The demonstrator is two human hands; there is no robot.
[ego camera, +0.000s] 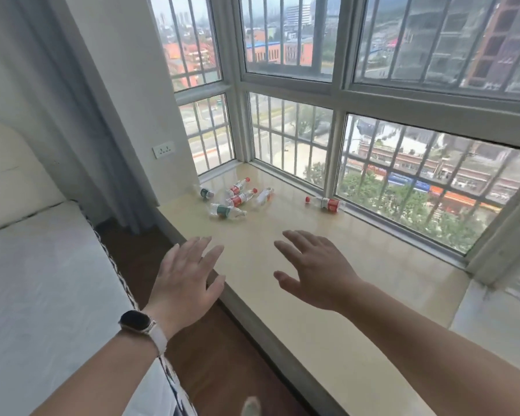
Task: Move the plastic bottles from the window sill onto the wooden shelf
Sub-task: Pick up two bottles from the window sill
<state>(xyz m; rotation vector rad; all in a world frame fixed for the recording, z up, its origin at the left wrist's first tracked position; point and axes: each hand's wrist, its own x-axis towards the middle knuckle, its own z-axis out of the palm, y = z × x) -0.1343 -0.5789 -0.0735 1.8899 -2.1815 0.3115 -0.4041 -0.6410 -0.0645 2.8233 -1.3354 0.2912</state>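
Note:
Several clear plastic bottles lie on their sides at the far end of the beige window sill (327,295). Two red-labelled bottles (239,193) sit side by side, a green-labelled bottle (225,211) lies in front of them, and another green-labelled one (205,192) is by the wall. A plain clear bottle (264,196) lies to their right. One red-labelled bottle (327,203) lies apart near the window. My left hand (186,280) and my right hand (312,268) hover open over the sill's near part, holding nothing, well short of the bottles. No wooden shelf is in view.
A bed with a white mattress (42,280) stands at the left, with a narrow strip of dark wooden floor (222,340) between it and the sill. Barred windows (403,145) enclose the sill at the back and right. A grey curtain (81,130) hangs at the left corner.

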